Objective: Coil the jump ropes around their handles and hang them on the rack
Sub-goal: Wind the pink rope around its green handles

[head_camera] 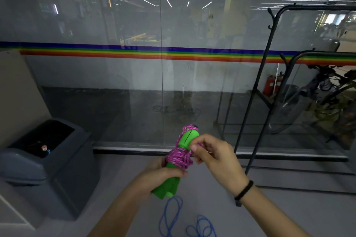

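I hold a pair of green jump-rope handles [169,183] upright in front of me, with pink-purple rope [179,158] wound several times around their upper half. My left hand [163,169] grips the handles below the coil. My right hand [210,152] pinches the rope's end against the top of the handles. A second, blue jump rope [173,215] lies in loose loops on the floor beneath my arms. The black metal rack [269,48] stands to the right, its top bar and side hooks bare.
A grey lidded bin [44,161] stands at the left by a white wall. A glass partition with a rainbow stripe [134,52] fills the view ahead. Behind the glass at the right are a second black rack, bicycles [327,90] and a red fire extinguisher.
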Demonstrator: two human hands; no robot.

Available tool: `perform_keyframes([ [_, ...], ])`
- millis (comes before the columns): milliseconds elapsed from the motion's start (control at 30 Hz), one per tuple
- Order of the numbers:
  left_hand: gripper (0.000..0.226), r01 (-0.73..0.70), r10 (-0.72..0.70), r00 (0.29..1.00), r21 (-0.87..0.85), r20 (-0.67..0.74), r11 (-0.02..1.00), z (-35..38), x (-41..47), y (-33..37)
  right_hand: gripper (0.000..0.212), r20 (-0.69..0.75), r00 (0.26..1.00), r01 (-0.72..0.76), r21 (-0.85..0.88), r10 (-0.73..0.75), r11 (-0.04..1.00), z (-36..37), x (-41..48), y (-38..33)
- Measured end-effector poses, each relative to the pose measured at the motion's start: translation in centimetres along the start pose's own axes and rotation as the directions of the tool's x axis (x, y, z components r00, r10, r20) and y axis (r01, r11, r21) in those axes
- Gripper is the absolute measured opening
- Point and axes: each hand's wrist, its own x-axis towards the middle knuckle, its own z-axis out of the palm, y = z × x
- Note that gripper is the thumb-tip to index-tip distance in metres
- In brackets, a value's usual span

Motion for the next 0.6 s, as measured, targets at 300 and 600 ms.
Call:
perform_keyframes([
  [300,0.014,0.038,-0.053,0.99,0.112,0.134,0.993,-1.5,0.4,-2.1,0.004,0.068,0.993,0.082,0.143,-0.092,0.986,1.4,-0.7,-1.0],
  [600,0.005,0.126,-0.124,0.99,-0.033,0.064,0.991,-2.9,1.6,-3.9,0.014,0.038,0.991,0.125,0.124,-0.13,0.984,2.2,-1.2,-2.1],
])
